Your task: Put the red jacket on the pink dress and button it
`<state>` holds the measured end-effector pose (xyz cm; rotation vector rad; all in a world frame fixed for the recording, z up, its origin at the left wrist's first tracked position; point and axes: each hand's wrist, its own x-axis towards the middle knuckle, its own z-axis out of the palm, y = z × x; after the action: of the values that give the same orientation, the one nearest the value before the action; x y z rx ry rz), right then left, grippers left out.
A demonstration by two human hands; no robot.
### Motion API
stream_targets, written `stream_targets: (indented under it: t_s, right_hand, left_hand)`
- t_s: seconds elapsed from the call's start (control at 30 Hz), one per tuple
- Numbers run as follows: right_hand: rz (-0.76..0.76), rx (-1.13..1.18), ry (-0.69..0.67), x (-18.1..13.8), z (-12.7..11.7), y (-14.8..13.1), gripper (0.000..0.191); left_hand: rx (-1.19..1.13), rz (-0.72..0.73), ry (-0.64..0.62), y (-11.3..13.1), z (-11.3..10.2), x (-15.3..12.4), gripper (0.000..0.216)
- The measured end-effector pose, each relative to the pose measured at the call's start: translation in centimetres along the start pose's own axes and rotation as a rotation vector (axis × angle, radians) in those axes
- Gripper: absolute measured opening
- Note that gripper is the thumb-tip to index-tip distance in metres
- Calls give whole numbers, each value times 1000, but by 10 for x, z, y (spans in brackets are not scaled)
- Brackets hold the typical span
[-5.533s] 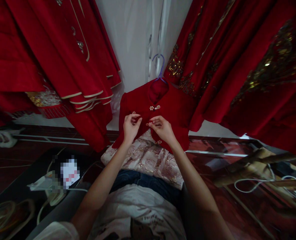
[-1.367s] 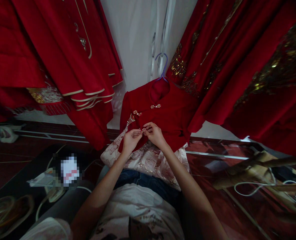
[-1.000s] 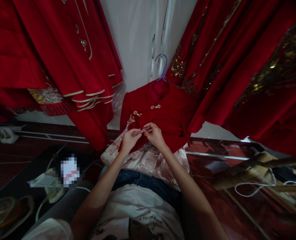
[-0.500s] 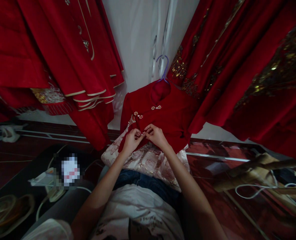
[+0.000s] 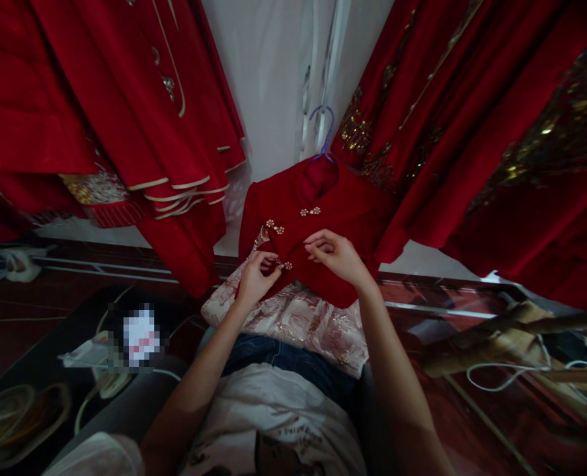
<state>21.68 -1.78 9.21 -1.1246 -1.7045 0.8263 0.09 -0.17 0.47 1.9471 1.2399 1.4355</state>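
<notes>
Across my lap lies a small red jacket (image 5: 338, 205) on a purple hanger (image 5: 328, 142), with beaded flower clasps down its front. My left hand (image 5: 256, 277) is closed at the lower part of the front, thumb and fingers pinching the jacket beside the lowest beaded clasp (image 5: 287, 266). Raised over the jacket, to the right of that clasp, is my right hand (image 5: 337, 256). Its thumb and fingertips are pinched together; whatever is between them is too small to make out. Pale brocade cloth (image 5: 298, 314) is spread under the jacket.
Red garments (image 5: 184, 152) hang at the left, and red garments with gold sequins (image 5: 472, 165) hang at the right. A dark surface (image 5: 20, 357) with a round clear container (image 5: 6, 416) and cables stands at my left. Wooden pieces (image 5: 516, 330) and a white cable are at the right.
My right hand has moved away from the lowest clasp, up and to the right. That clasp now shows more. My left hand has shifted slightly left and remains on the jacket.
</notes>
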Motion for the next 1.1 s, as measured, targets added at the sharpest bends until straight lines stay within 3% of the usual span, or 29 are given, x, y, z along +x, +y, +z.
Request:
stream_targets:
  t_s: [0.17,0.37,0.47,0.63,1.1]
  right_hand:
    - [0,23,-7,-3,-1,-8,22]
    - [101,-114,-196,-2,14,17,14]
    - [64,-235,-172,0,22,29,17]
    - [66,-157,-211,1,30,31,15]
    - [41,-111,-188,2,13,31,16]
  left_hand:
    - [83,55,-49,-2,-5,3,12]
    - [155,109,-125,-3,-2,2,11]
    - [148,109,-116,-3,0,3,9]
    - [46,58,-114,-3,7,6,8]
    - [72,32,-128,-2,15,7,8]
